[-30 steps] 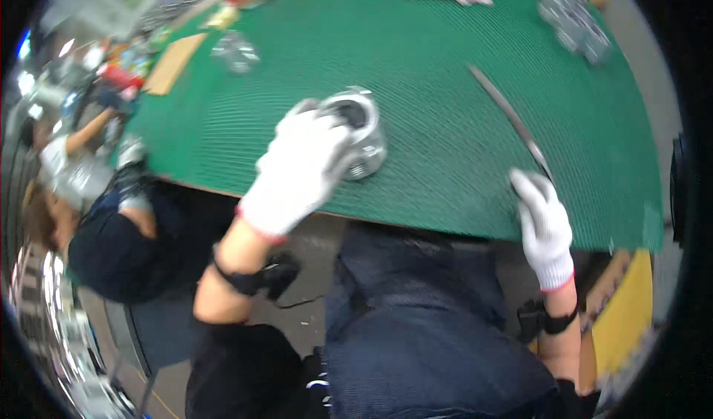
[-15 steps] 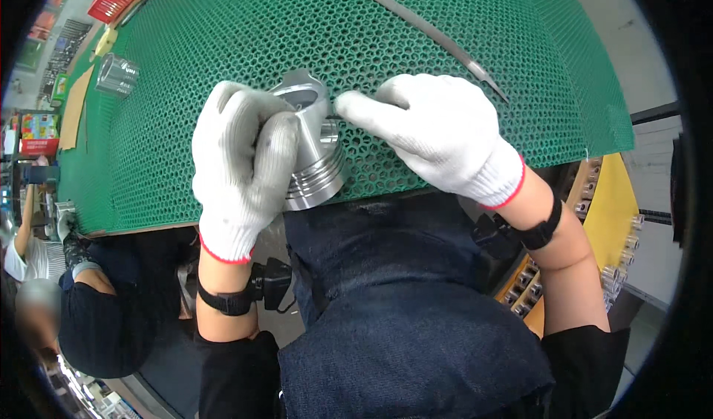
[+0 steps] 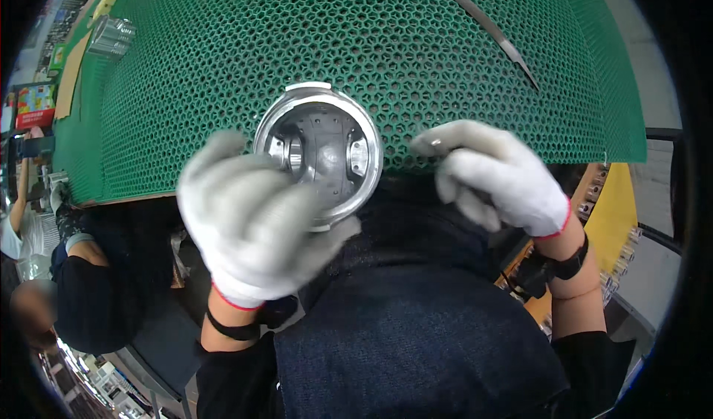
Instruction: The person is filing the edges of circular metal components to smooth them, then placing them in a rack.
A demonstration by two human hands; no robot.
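- Piston has been turned since the earlier frame: its ringed side was shown then; its open end, with the two inner pin bosses, is now presented to the camera.
- Right hand has been moved clear of the piston, to its right; its fingers are bent and parted, with nothing clearly seen between them.
- Left hand is placed over the near-left rim of the piston, thumb beside the near rim. The fingers are blurred; whether the rim is gripped cannot be told.
- The piston is located at the near edge of the tabletop, left of its middle; whether it is supported there is not shown.
- A long metal tool is laid toward the right edge, untouched; a clear container is set near the left edge.
- Step in hand: judged to be turning the piston for access to its open end.
- Next move: a secure left-hand hold is probably called for before the right hand is applied.
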